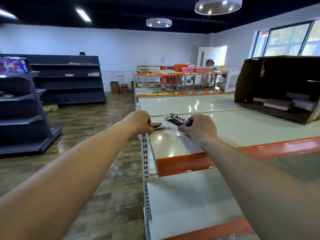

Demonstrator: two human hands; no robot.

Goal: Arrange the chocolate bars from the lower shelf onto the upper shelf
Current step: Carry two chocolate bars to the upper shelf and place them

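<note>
Both forearms are stretched out over the rack, so the hands end up well forward on the upper shelf [233, 122], near its left front corner. A brown-wrapped chocolate bar [154, 125] is pinched at its near end by the left hand [140, 122], fingers curled down onto it, and it looks to be lying flat on the shelf right by the perforated upright [145, 163]. Just beside it, a white Dove bar [175, 119] is held at its right end by the right hand [200, 127]; the fingertips are curled round that end, though exactly how the thumb sits can't be made out. The Dove bar is angled, far end pointing back-left, with its near-left end almost touching the brown one. Probably the two are being lined up side by side at the shelf edge, which would explain why each is gripped by an end rather than across the middle: easier to nudge straight that way.

No bars can be seen on the lower shelf [187, 201] in the part that's visible, so the job looks close to done.

Further back on the right, an open cardboard box [251, 80] is tipped on its side, opening facing this way. A few flat packs are stacked inside, pale and brownish; what they are can't be told.
</note>
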